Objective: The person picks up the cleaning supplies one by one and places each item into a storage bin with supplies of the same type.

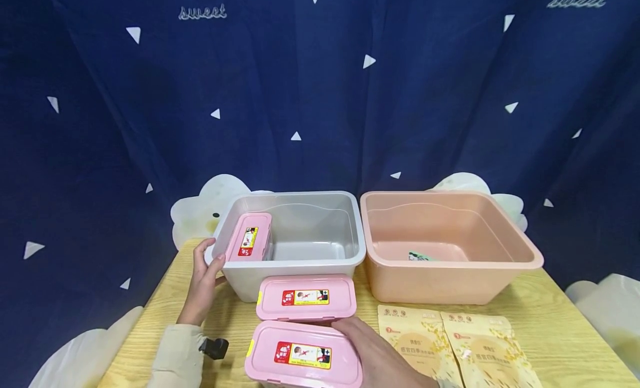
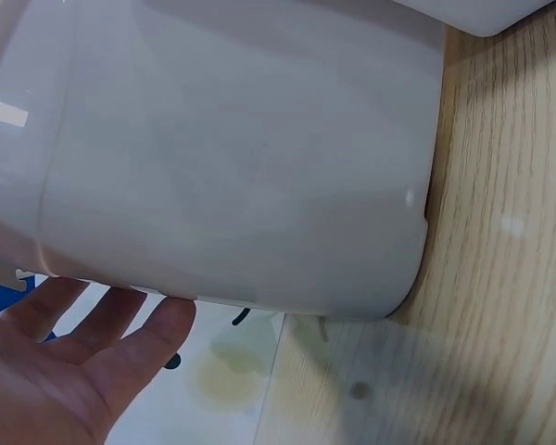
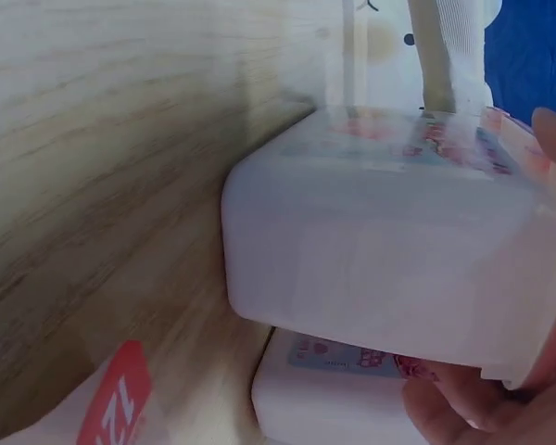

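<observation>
In the head view, my left hand (image 1: pixel 202 282) holds the left front corner of the grey bin (image 1: pixel 295 270), thumb over the rim; in the left wrist view its fingers touch the bin's side. A pink-lidded box (image 1: pixel 248 238) lies inside that bin at the left. My right hand (image 1: pixel 377 354) grips the right end of the nearest pink-lidded box (image 1: pixel 300 371). Another pink-lidded box (image 1: pixel 306 307) sits between that one and the bin. The right wrist view shows the gripped box (image 3: pixel 380 250) with my fingers curled at its lid edge and the other box (image 3: pixel 324 399) beside it.
A peach bin (image 1: pixel 450 282) stands to the right of the grey one, with a small green item (image 1: pixel 419 256) inside. Two yellow packets (image 1: pixel 420 343) lie side by side at the front right of the wooden table (image 1: pixel 565 332). A blue curtain (image 1: pixel 320 88) hangs behind.
</observation>
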### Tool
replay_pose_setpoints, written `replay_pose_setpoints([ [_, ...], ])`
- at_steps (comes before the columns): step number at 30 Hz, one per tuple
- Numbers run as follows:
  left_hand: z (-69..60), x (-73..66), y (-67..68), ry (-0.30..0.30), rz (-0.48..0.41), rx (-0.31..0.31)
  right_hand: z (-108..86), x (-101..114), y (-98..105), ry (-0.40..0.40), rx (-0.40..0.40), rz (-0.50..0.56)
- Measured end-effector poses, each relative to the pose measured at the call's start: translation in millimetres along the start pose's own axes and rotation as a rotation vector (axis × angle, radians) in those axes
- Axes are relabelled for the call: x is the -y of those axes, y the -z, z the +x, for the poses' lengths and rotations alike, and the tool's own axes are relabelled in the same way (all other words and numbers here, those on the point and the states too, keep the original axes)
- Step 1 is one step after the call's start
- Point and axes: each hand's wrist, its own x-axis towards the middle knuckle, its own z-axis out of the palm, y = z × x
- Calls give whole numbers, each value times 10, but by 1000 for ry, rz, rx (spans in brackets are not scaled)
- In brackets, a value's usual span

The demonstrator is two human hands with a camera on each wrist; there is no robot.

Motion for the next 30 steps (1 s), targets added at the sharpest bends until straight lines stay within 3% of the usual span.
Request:
replay_pose_setpoints([
  [5, -5, 8, 0, -5, 8, 2, 7, 19, -6, -18, 29, -84],
  [11, 3, 14, -3, -1, 14, 10, 24, 15, -20, 38, 30, -111],
  [17, -1, 4, 19, -4, 1, 0, 99, 59, -11, 28, 52, -37],
  [23, -7, -1, 39, 2, -30, -5, 91, 49, -52, -43, 32, 36],
  [30, 10, 2, 12, 8, -39, 10, 28, -50, -95, 13, -30, 56],
])
